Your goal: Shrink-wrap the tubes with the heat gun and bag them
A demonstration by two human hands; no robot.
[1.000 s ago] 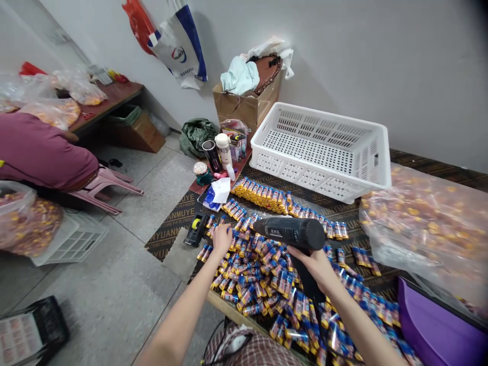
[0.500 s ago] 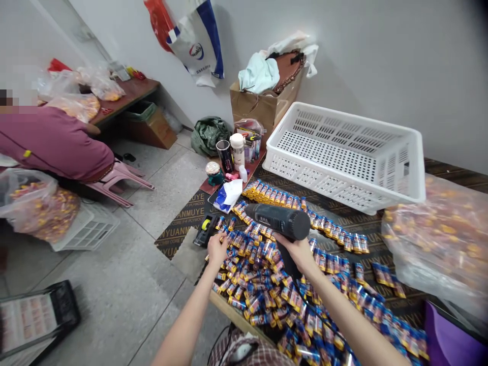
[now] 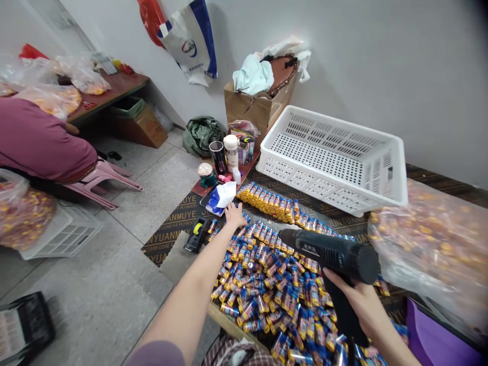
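My right hand grips the handle of a black heat gun, whose nozzle points left over a spread of small blue and orange wrapped tubes on the dark board. My left hand reaches far forward to the upper left edge of the spread, fingers curled on the tubes near a neat row of tubes. Whether it holds one I cannot make out.
A white perforated basket stands behind the tubes. Clear bags of orange goods lie at right. A tape dispenser, cups and bottles and a tissue pack sit at the board's left end. A person in a maroon top sits at far left.
My left hand has moved forward from the near left edge of the tubes to their far edge. My right hand has drawn the heat gun back and to the right.
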